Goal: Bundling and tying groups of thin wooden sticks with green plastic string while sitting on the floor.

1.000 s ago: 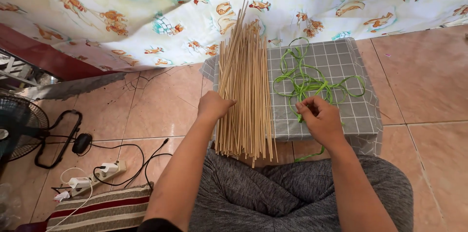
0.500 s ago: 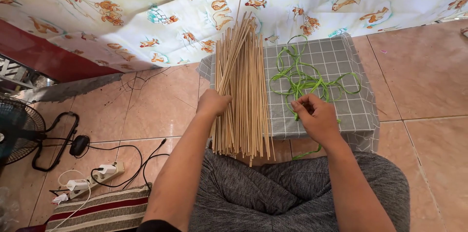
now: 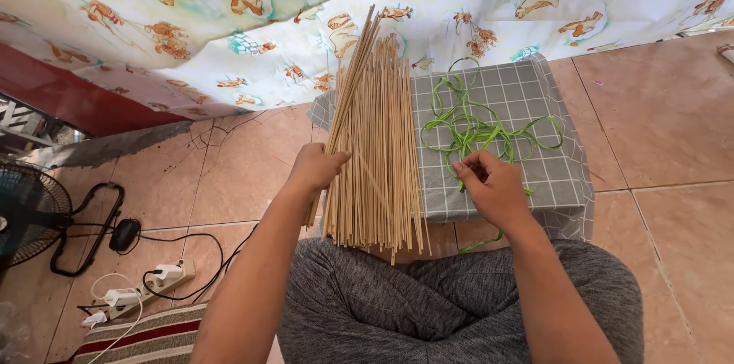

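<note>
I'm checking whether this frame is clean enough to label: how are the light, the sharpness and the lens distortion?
Head view: soft, even daylight, no harsh glare; the bundle of thin sticks and the green strips on the grey checked cloth look sharp; the left hand and right hand show no motion blur; wide-angle bending shows at the edges, in the curving floor tile lines.

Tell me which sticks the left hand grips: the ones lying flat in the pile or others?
The left hand grips a few sticks slanting across the left edge of the flat stick pile, their tips fanning above it.
</note>
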